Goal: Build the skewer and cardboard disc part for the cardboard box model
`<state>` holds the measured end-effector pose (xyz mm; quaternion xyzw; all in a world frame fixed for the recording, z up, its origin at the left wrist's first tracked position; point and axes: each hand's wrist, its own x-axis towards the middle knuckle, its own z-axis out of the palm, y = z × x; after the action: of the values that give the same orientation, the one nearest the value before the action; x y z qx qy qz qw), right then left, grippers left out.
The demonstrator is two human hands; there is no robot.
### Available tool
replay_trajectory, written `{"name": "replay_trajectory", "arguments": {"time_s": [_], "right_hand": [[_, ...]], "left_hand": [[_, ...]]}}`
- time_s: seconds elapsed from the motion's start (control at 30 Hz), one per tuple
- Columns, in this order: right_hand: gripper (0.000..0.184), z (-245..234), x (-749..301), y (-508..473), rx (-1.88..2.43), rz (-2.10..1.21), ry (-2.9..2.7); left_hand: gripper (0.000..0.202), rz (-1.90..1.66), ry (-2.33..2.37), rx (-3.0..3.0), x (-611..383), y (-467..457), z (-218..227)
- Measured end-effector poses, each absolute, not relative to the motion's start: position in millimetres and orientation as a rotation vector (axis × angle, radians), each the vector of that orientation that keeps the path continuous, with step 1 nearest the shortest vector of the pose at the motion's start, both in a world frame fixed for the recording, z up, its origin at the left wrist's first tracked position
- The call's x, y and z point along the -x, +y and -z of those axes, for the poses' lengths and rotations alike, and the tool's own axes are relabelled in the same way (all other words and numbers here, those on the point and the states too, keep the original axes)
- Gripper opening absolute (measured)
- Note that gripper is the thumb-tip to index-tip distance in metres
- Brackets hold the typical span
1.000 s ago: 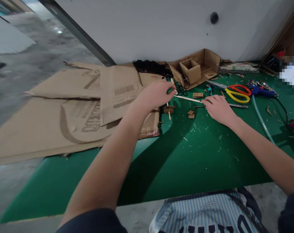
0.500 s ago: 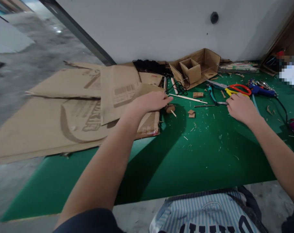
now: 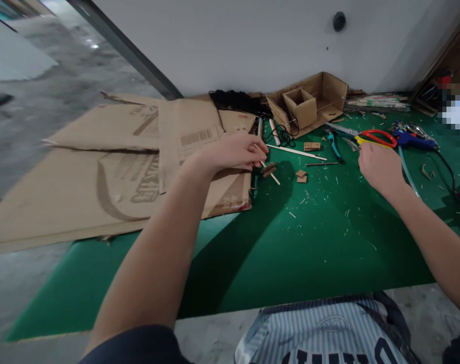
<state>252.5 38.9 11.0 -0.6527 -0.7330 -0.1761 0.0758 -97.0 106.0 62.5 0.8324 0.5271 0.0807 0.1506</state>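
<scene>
My left hand (image 3: 239, 151) is closed on a thin wooden stick (image 3: 276, 179), which passes through a small brown cardboard disc (image 3: 268, 170). It is above the right edge of the cardboard sheets (image 3: 192, 136). My right hand (image 3: 381, 164) is closed on a slim silver tool (image 3: 352, 145), most of it hidden by the fingers. Just beyond that hand lie scissors (image 3: 377, 135) with red and yellow handles. Teal-handled pliers (image 3: 334, 145) and a thin dark rod (image 3: 323, 164) are to its left. Between the hands lie small cardboard pieces (image 3: 301, 176) and a long pale stick (image 3: 298, 152).
An open cardboard box form (image 3: 330, 96) stands against the wall, beside black yarn (image 3: 237, 101) and a bundle of sticks (image 3: 377, 102). A blue glue gun (image 3: 415, 140) with a cord is at right. Scraps dot the green table (image 3: 313, 263).
My left hand has lifted the stick and disc and tilted them, fingers now pinching the stick. My right hand has drawn the silver tool up and away from the pliers, toward the scissors.
</scene>
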Motion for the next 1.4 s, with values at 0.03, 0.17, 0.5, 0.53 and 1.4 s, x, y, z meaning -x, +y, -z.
{"name": "replay_trajectory", "arguments": {"time_s": [0.03, 0.17, 0.5, 0.53, 1.4], "right_hand": [[0.047, -13, -250, 38, 1.944, 0.486, -2.173], [0.046, -22, -235, 26, 1.75, 0.265, -2.323], [0.041, -12, -194, 26, 1.48, 0.187, -2.793], [0.042, -10, -196, 30, 1.537, 0.193, -2.743], [0.042, -27, -197, 9, 1.805, 0.162, -2.724]], "left_hand": [[0.039, -0.255, 1.514, -2.373, 94, 103, -65], [0.038, -0.321, 1.506, -2.274, 85, 93, -80], [0.019, -0.529, 1.312, -2.033, 86, 88, -101], [0.019, -0.518, 1.321, -2.034, 82, 88, -97], [0.011, -0.735, 1.262, -2.235, 39, 81, -54]]}}
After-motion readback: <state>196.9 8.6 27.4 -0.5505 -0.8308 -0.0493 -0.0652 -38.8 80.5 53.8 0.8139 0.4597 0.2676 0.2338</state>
